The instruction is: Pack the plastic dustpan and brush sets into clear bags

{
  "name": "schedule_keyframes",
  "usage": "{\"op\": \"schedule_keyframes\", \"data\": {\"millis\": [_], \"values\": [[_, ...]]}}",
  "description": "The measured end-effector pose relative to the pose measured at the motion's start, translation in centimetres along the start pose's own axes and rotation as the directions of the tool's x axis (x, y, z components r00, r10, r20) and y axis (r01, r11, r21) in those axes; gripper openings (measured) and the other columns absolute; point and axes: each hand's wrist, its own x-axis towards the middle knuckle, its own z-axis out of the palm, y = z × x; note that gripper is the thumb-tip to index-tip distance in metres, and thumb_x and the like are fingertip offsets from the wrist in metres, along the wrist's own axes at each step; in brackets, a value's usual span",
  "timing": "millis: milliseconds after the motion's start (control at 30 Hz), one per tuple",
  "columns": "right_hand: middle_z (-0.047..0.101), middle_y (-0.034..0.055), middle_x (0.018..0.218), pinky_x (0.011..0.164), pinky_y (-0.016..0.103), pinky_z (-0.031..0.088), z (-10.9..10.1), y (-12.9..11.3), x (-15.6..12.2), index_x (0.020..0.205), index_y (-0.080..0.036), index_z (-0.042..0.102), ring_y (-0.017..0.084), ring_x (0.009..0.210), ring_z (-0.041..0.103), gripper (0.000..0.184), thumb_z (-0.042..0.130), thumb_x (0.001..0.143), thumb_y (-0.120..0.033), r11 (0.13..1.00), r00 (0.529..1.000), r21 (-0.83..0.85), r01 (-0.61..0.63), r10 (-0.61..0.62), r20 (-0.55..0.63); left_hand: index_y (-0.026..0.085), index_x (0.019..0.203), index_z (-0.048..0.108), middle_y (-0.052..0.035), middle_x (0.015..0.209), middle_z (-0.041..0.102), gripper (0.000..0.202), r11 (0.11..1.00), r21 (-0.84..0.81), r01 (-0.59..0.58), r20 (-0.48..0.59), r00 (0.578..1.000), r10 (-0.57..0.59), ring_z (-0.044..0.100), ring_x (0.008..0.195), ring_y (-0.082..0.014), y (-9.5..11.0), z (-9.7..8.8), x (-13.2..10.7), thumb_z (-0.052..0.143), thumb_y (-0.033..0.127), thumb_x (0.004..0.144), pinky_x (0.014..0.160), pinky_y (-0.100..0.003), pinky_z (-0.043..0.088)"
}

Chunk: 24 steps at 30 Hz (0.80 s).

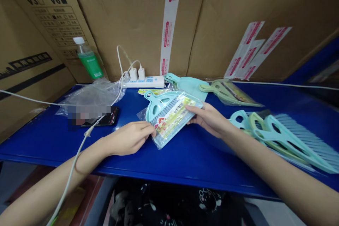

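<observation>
A teal mini dustpan-and-brush set in a clear plastic bag [169, 114] with a printed card lies tilted on the blue table [185, 155]. My left hand [132, 137] pinches the bag's lower left edge, fingers closed. My right hand [209, 117] grips the bag's right edge, fingers curled round it. Both hands hold the package just above the table.
Loose teal and green brushes [278, 134] lie at the right. More dustpans, one bagged [227, 91], sit behind. A power strip with chargers [144, 80], a green bottle [88, 60], empty plastic bags [92, 95] and a phone [104, 118] are at the left. Cardboard boxes [233, 21] wall the back.
</observation>
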Motion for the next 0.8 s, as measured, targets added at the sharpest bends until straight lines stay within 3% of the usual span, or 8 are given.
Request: {"op": "schedule_keyframes", "data": {"millis": [233,367,567,700,800], "values": [[0.070,0.0056,0.107,0.075,0.031,0.057,0.4,0.7,-0.4,0.101,-0.021,0.061,0.017,0.089,0.066,0.029,0.068,0.073,-0.023,0.999,0.975,-0.004,-0.053,0.052,0.215,0.016,0.093,0.052,-0.0033,0.081,0.057,0.028,0.999,-0.033,-0.035,0.010,0.999,0.036,0.052,0.072,-0.0149,0.2,0.0,0.3,0.032,0.002,0.078,0.071,-0.026,0.045],[0.069,0.0061,0.111,0.083,0.035,0.056,1.0,1.1,-0.6,0.103,-0.021,0.059,0.019,0.098,0.066,0.031,0.068,0.073,-0.021,0.999,0.968,0.022,-0.030,0.023,0.249,0.017,0.096,0.053,-0.0037,0.083,0.058,0.030,0.999,-0.036,-0.028,0.017,0.999,0.029,0.054,0.074,-0.0151,0.2,0.1,0.3,0.031,0.003,0.079,0.074,-0.027,0.046],[0.069,0.0080,0.114,0.088,0.041,0.053,0.8,0.4,-0.5,0.108,-0.020,0.059,0.022,0.102,0.065,0.033,0.057,0.075,-0.017,1.000,0.988,0.007,-0.007,0.006,0.152,0.017,0.111,0.052,-0.0026,0.085,0.062,0.036,1.000,0.026,-0.015,-0.010,1.000,0.015,0.059,0.078,-0.0149,0.0,0.2,0.1,0.035,0.005,0.082,0.080,-0.028,0.048],[0.069,0.0095,0.113,0.086,0.042,0.054,-0.5,-0.8,-0.2,0.111,-0.020,0.058,0.024,0.102,0.065,0.033,0.050,0.078,-0.017,0.999,1.000,-0.035,-0.008,0.009,0.028,0.016,0.111,0.053,-0.0028,0.083,0.063,0.035,0.996,0.080,-0.034,-0.059,0.998,0.039,0.060,0.076,-0.0139,-0.2,0.3,-0.1,0.032,0.006,0.085,0.078,-0.027,0.048],[0.069,0.0093,0.111,0.082,0.043,0.055,-1.9,-2.0,-0.1,0.110,-0.022,0.059,0.026,0.100,0.066,0.030,0.048,0.082,-0.022,0.991,0.998,-0.118,0.065,-0.066,-0.002,0.017,0.110,0.054,-0.0030,0.084,0.063,0.033,0.995,0.100,-0.024,-0.044,0.999,0.028,0.061,0.076,-0.0138,-0.3,0.3,-0.1,0.033,0.007,0.086,0.078,-0.027,0.048]]}}
